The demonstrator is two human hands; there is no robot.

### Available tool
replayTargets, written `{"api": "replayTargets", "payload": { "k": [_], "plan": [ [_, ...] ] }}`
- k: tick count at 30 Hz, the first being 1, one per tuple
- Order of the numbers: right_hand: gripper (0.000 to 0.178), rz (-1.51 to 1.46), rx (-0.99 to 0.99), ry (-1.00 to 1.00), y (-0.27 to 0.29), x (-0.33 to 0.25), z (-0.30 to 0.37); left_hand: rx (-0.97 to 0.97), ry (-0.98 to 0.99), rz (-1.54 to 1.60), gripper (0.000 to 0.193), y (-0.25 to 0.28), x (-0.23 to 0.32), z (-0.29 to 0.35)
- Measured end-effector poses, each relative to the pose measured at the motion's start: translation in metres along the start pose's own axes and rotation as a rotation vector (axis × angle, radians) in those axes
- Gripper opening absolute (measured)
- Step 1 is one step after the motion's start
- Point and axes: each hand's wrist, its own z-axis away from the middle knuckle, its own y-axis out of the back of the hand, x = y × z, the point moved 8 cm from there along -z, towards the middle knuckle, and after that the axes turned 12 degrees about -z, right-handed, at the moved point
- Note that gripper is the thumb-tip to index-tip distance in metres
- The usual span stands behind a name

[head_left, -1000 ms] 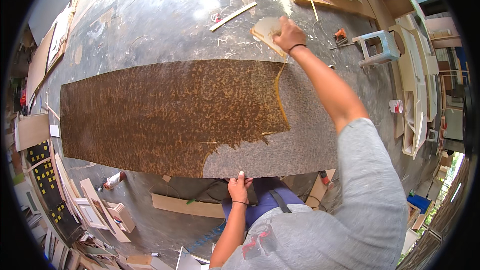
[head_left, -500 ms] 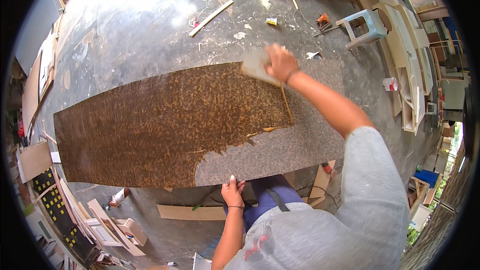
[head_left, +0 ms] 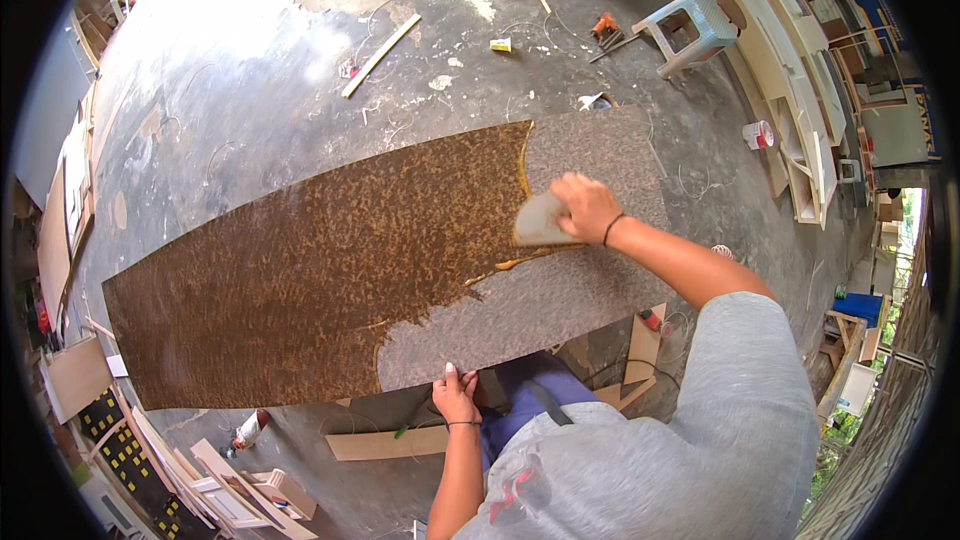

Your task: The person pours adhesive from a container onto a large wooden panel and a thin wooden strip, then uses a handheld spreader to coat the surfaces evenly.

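Observation:
A large, thin, speckled grey sheet (head_left: 470, 340) lies across the view in front of me. A shiny, mottled brown coating (head_left: 320, 250) that looks like glue covers its left and middle parts, with thicker amber beads along the border. My right hand (head_left: 588, 208) grips a pale, flat spreader (head_left: 541, 220), whose edge rests on the sheet at the coating's right border. At the sheet's near edge, my left hand (head_left: 457, 395) pinches the rim, thumb on top and the other fingers partly hidden.
Beyond the sheet, the concrete floor (head_left: 250, 120) holds a wooden strip (head_left: 382, 55), a small yellow tub (head_left: 501, 44) and an orange power tool (head_left: 605, 28). A light blue stool (head_left: 695, 32) stands at the far right, near pale cabinet panels (head_left: 790, 90). Wood offcuts (head_left: 388, 443) lie near my legs.
My right hand has drawn the spreader nearer to me, from the sheet's far edge toward its middle, and coating now reaches along there. My left hand stays on the near edge.

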Motion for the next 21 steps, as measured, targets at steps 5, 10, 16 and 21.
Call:
{"api": "replayTargets", "payload": {
  "k": [5,10,16,21],
  "plan": [
    [0.041,0.012,0.293,-0.188,0.044,0.061,-0.091,-0.010,0.005,-0.027,0.029,0.003,-0.001,-0.004],
    [0.046,-0.036,0.493,-0.429,0.099,0.122,-0.129,-0.016,0.029,-0.083,0.029,0.003,0.005,-0.002],
    [0.064,-0.757,0.423,-0.334,0.059,0.087,-0.027,-0.056,0.045,-0.035,0.028,0.006,0.000,-0.008],
    [0.075,-0.479,0.266,-0.732,-0.031,0.146,0.086,-0.047,0.070,-0.019,0.024,0.005,-0.005,-0.012]
  ]
}}
